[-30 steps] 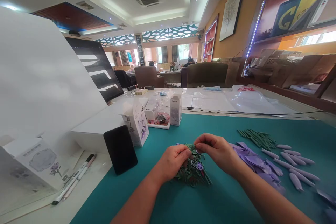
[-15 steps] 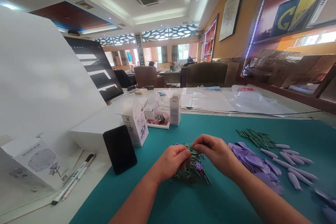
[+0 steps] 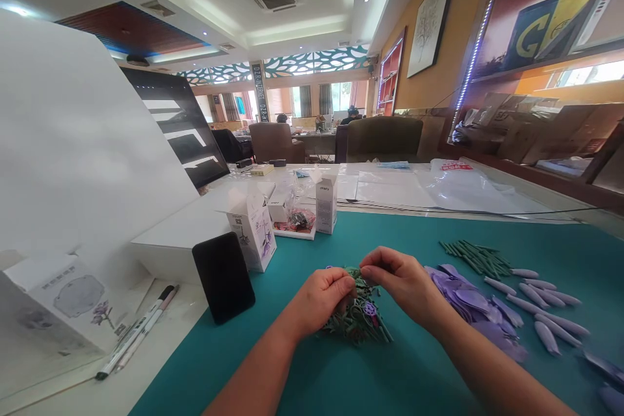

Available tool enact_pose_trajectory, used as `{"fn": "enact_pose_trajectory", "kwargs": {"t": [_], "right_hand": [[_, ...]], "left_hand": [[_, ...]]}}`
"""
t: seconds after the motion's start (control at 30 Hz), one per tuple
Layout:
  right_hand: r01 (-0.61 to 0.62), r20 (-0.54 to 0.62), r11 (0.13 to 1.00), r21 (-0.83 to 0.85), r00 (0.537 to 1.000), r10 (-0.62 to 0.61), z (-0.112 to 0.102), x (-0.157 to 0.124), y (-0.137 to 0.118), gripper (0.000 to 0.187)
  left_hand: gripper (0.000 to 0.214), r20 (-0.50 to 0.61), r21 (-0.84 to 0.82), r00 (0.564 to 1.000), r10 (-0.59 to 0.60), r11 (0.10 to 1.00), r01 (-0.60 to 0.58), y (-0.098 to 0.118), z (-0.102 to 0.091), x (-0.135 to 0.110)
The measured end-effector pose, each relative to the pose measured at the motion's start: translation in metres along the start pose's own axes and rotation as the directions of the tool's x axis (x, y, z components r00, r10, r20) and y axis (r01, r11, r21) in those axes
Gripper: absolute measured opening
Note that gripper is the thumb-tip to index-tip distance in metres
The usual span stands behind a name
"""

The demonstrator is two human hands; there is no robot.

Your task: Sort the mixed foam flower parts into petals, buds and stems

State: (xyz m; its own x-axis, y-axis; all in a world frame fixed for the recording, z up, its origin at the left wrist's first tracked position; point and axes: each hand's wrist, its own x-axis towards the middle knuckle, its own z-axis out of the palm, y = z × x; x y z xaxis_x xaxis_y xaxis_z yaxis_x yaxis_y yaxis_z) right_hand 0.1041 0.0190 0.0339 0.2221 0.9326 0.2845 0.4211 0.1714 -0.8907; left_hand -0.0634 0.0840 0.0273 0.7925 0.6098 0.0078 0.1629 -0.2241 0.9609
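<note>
Over a heap of small green plastic pieces with a few purple ones in it, both of my hands are held close together. My left hand is closed, thumb pressed against the curled fingers; whatever lies in it is hidden. My right hand pinches with thumb and forefinger at the heap's far side, and the thing between the fingertips is too small to make out. A purple wheel-shaped piece lies on the heap between the hands. Right of my right hand is a pile of flat purple petal pieces.
Green sticks and pale purple tapered pieces lie at the right of the green mat. A black phone-like slab leans at the left, near printed boxes and pens. People sit in the background.
My right hand has shifted very slightly to the right. Otherwise the hands and the pieces look the same.
</note>
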Motion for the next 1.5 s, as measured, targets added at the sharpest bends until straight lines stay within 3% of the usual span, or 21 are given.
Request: {"fn": "enact_pose_trajectory", "kwargs": {"t": [0.2, 0.4, 0.63, 0.97, 1.5], "right_hand": [[0.118, 0.055, 0.948, -0.294, 0.993, -0.106, -0.007, -0.001, -0.005, 0.014], [0.256, 0.128, 0.872, -0.417, 0.967, -0.222, -0.01, -0.004, -0.009, 0.014], [0.241, 0.167, 0.878, -0.414, 0.968, -0.187, -0.008, -0.007, -0.011, 0.014], [0.169, 0.105, 0.904, -0.394, 0.985, -0.138, -0.007, -0.005, -0.009, 0.013], [0.213, 0.166, 0.87, -0.444, 0.974, -0.153, -0.007, -0.009, -0.014, 0.015]], "left_hand": [[0.034, 0.008, 0.067, 1.0, 0.004, 0.998, -0.005, 0.002, -0.001, -0.001], [0.033, 0.047, 0.067, 0.999, -0.022, 0.998, 0.019, 0.003, -0.005, -0.002], [0.035, 0.08, 0.1, 0.995, -0.055, 0.994, 0.047, 0.006, -0.01, -0.004], [0.034, 0.056, 0.136, 0.998, -0.024, 0.991, 0.016, 0.003, -0.009, -0.003], [0.03, 0.083, 0.165, 0.995, -0.063, 0.985, 0.048, 0.015, -0.012, -0.008]]}}
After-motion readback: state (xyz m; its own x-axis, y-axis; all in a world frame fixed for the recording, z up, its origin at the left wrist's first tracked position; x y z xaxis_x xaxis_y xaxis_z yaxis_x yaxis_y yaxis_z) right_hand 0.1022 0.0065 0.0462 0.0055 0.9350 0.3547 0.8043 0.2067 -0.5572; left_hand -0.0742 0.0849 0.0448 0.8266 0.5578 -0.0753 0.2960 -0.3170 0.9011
